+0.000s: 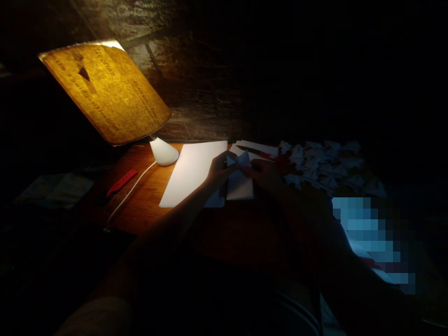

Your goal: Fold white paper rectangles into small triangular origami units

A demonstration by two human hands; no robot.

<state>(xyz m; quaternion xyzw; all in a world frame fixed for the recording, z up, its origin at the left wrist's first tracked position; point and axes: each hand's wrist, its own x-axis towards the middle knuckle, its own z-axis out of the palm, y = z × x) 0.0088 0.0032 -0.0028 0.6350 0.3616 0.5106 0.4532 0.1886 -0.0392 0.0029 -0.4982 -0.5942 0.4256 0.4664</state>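
Above the wooden table, my left hand (221,167) and my right hand (263,172) pinch a small folded white paper (242,159) from its two sides. Its upper edges stand up in points. Directly below it lies a narrow white paper rectangle (241,187), close to both hands. To the left is a large stack of white sheets (194,163), partly covered by my left hand and forearm. Shadow hides some of my fingertips, mostly on the right hand.
A white lamp base (164,152) carries a printed yellow shade (108,93). Its cord (131,193) runs past a red-handled cutter (122,182). Behind my right hand lie more sheets (241,143) and a red-handled tool (273,157). Several folded paper pieces (329,163) spread rightward.
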